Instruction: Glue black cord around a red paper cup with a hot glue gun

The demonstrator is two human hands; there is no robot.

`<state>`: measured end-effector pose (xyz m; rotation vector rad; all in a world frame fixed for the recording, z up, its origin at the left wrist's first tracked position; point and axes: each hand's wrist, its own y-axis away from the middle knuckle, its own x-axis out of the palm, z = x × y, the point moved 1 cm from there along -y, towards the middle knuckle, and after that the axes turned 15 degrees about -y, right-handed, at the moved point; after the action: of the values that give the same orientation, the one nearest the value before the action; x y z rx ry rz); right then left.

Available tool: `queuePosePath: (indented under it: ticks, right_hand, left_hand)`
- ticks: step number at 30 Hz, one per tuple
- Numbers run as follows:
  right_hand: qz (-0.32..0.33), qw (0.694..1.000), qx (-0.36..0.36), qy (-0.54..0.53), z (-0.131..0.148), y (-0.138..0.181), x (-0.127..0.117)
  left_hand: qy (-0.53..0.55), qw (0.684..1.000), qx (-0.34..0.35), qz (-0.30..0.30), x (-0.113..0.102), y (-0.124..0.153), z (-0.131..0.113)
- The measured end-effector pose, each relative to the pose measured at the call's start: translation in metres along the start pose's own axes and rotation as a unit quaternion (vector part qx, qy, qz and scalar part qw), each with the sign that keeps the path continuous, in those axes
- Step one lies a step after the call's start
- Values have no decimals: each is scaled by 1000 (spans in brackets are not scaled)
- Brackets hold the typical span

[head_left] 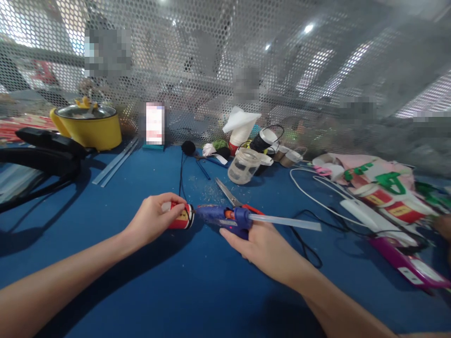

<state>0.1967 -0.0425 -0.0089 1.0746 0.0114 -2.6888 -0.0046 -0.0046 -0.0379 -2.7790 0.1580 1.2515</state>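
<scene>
My left hand (pixel 155 218) is wrapped round a red and white paper cup (pixel 182 219) lying on its side, its wider end turned to the right. Black yarn (pixel 181 176) runs from a black ball (pixel 188 148) to the cup and circles it near that end. In my right hand (pixel 260 244) is a blue hot glue gun (pixel 218 217), its nozzle at the yarn-wrapped end of the cup; whether they touch I cannot tell. A clear glue stick (pixel 289 221) juts from the gun's back. Scissors with red handles (pixel 230 195) lie just behind the gun.
Behind stand a clear plastic cup (pixel 243 166), stacked paper cups (pixel 241 134) and a lit phone (pixel 155 124) against a perforated metal screen. A yellow pot (pixel 88 126) is at left. White cable (pixel 294 183), a power strip (pixel 362 213) and a purple device (pixel 398 260) lie right.
</scene>
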Motion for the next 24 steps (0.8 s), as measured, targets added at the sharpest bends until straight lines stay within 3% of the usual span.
queuePosePath:
  ticks: [24]
  right_hand:
    - [-9,1000,-5,-19,1,-4,1]
  left_hand:
    - [-18,1000,22,2,-1,1,-1]
